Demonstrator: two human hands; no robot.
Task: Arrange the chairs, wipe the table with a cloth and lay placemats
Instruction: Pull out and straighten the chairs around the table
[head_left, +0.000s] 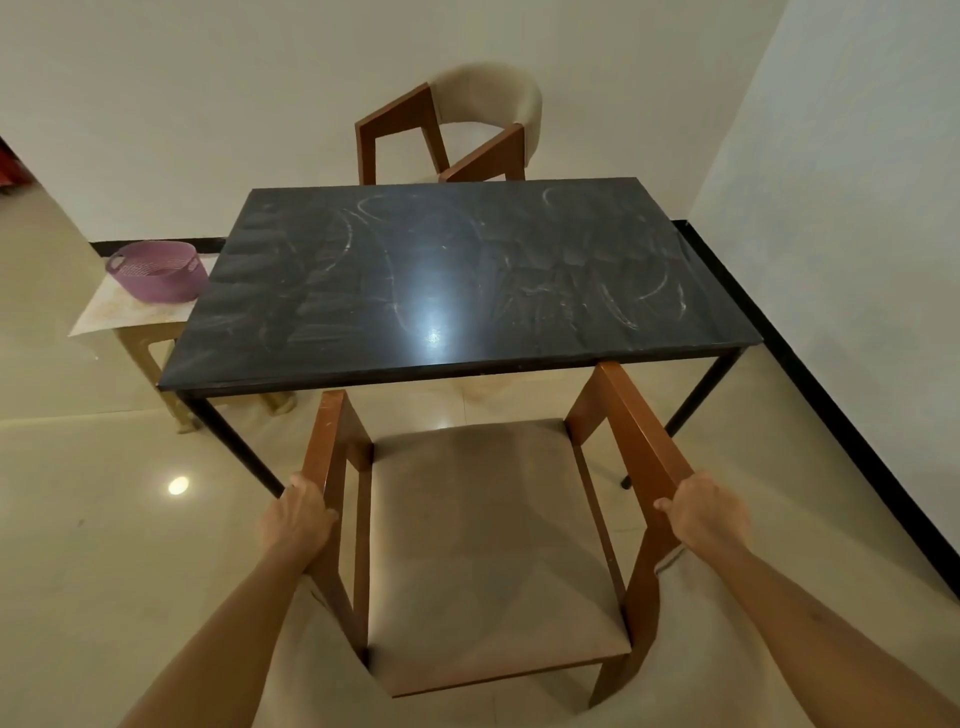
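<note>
I have the near chair (488, 540) by both armrests. My left hand (298, 514) curls over the left armrest, thumb on the inner side, and my right hand (709, 512) wraps the right one about as far along, so each grip is pinched closed on wood, not spread. Both hands sit equally close to the chair, and neither has the better reach.

The seat lies straight ahead of my grip, its open front facing the table (457, 280). The armrest tips just reach the table's near edge, the right one level with it, the left a shade short. The seat is not yet under the top. The chair's front-to-back line runs across the table's short span and sits a little right of its middle, so I judge the coming move to be a straight push forward, both arms even, to keep it square.

The dark top shows pale smears and will need wiping. Beyond the far edge the far chair (467, 130) faces me, turned at a slight angle. Off to the left, a purple basket (156, 270) rests on a small stool (140, 317) just beside the table. I see no cloth or placemats.
</note>
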